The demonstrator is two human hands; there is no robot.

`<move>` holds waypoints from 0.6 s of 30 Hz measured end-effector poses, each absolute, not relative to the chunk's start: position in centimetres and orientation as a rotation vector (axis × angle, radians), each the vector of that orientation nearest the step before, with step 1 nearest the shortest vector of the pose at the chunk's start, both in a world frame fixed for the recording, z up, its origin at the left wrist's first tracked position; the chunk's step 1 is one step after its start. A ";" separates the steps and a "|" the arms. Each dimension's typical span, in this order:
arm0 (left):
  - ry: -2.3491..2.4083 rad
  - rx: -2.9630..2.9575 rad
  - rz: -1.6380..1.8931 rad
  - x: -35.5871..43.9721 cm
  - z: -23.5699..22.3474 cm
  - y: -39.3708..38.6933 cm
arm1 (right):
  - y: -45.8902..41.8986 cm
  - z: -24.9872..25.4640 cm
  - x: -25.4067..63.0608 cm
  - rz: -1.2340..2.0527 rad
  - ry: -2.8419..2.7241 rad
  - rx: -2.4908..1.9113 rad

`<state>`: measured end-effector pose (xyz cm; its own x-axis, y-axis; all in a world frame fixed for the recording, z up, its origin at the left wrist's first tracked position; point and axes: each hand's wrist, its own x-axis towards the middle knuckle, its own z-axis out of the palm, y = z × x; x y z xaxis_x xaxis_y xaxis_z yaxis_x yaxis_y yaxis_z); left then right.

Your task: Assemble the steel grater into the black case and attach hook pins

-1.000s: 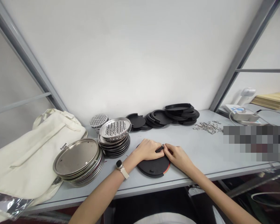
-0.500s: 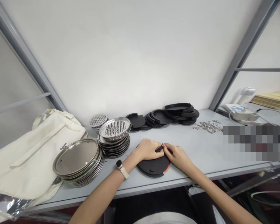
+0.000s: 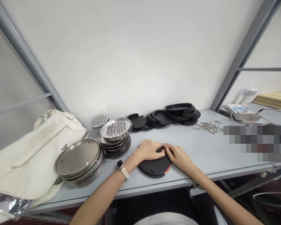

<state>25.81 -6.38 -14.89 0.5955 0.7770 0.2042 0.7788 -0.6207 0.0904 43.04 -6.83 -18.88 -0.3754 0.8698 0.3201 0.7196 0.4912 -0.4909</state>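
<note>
A round black disc lies near the front edge of the grey table, with a red-orange strip showing at its right rim. My left hand is closed over the disc's far part, fingers curled at its edge. From the right, my right hand meets it there, thumb and finger pinched on a small shiny metal clip at the disc's rim. Most of the clip is hidden by the fingertips. Further right lies a loose pile of similar-looking metal clips.
Stacked round metal plates and perforated grater discs stand to the left, beside a cream cloth bag. More black discs lie piled along the wall. A white power strip with cables sits at the right.
Both hands stay at the disc's far rim with almost no movement. The view has shifted very slightly.
</note>
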 end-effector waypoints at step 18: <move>-1.367 -2.789 -0.351 25.8 -15.1 -6.3 | -6.9 -18.8 42.9 0.363 -2.180 -1.314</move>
